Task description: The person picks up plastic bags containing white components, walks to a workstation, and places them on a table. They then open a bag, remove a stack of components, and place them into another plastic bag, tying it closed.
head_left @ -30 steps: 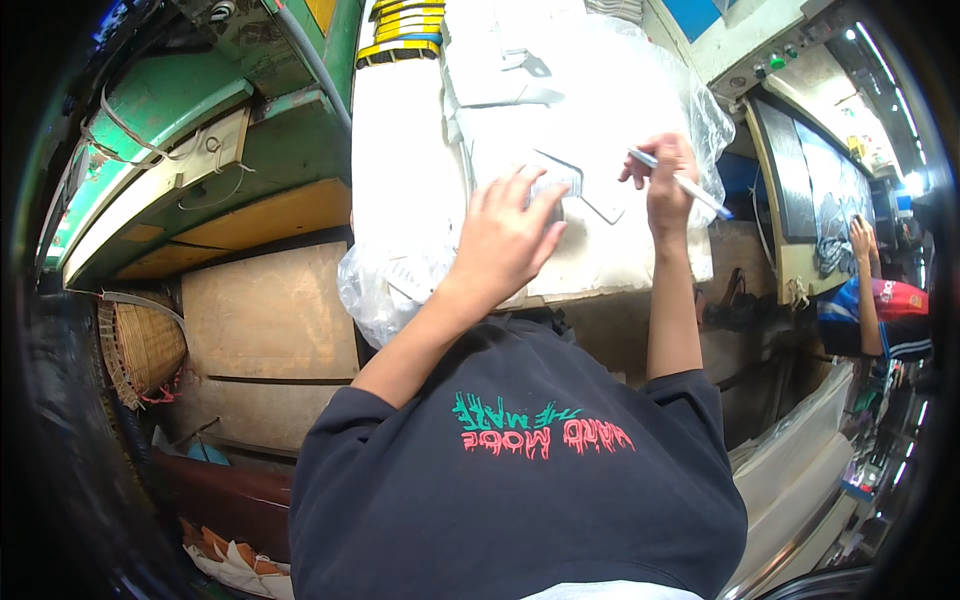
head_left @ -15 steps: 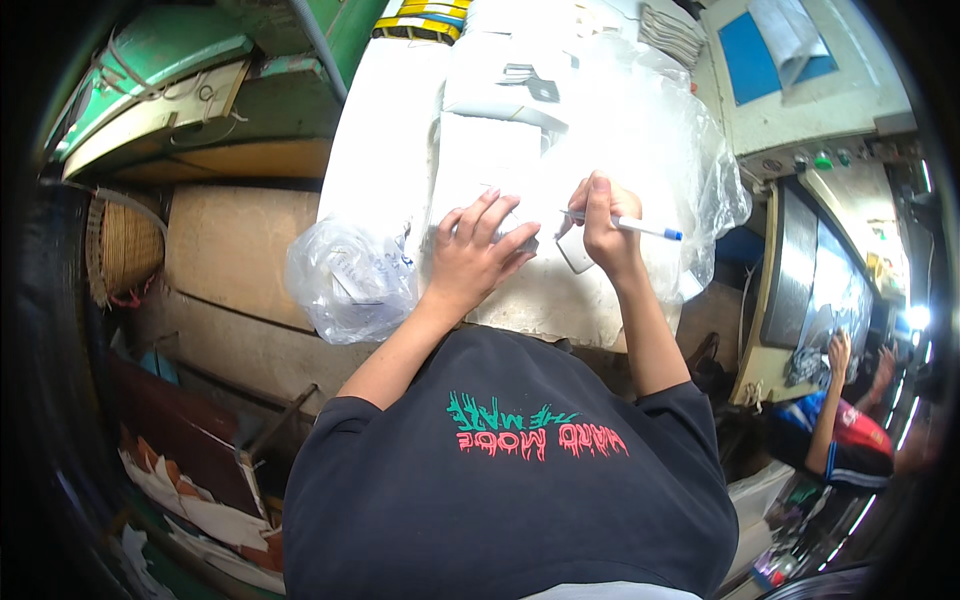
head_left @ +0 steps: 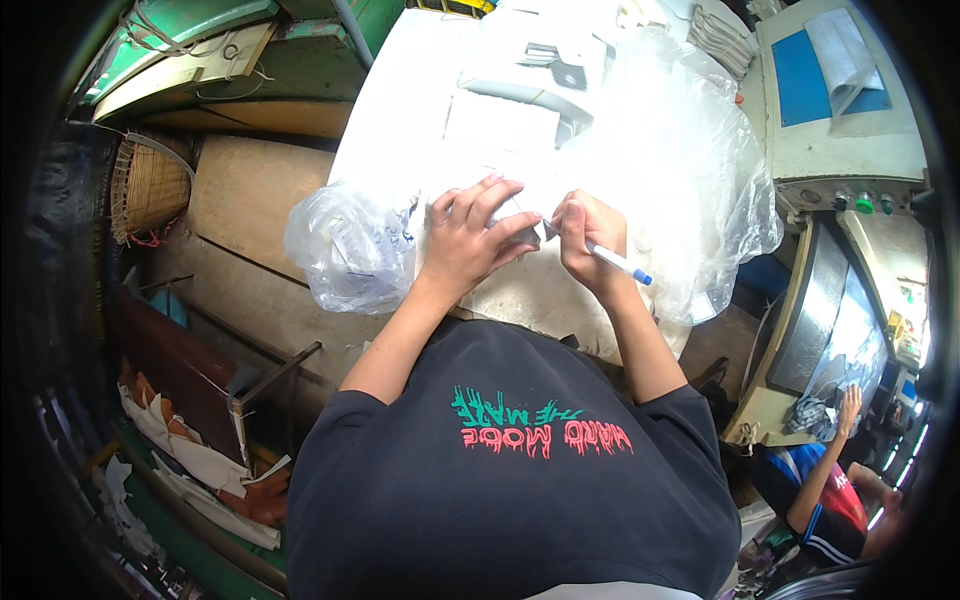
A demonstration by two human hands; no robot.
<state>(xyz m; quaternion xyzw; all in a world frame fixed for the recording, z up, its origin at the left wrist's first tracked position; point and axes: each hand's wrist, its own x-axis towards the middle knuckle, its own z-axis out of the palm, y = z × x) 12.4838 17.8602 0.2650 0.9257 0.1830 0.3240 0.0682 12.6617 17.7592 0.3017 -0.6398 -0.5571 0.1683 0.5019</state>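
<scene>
Blk tee point(head_left: 510, 525) w/ short slvs point(head_left: 342, 425), drippy grn & pink-red lettering point(head_left: 541, 437) across front.

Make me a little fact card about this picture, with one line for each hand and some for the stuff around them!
Left hand: resting over a small greyish piece, partly hidden
Right hand: holding a white pen with a blue end
Pen touching the piece: can't tell
Left of the hands: crumpled clear plastic bag
Right of the hands: clear plastic sheeting
Far left: wicker basket
Far right: another person's hand
</scene>
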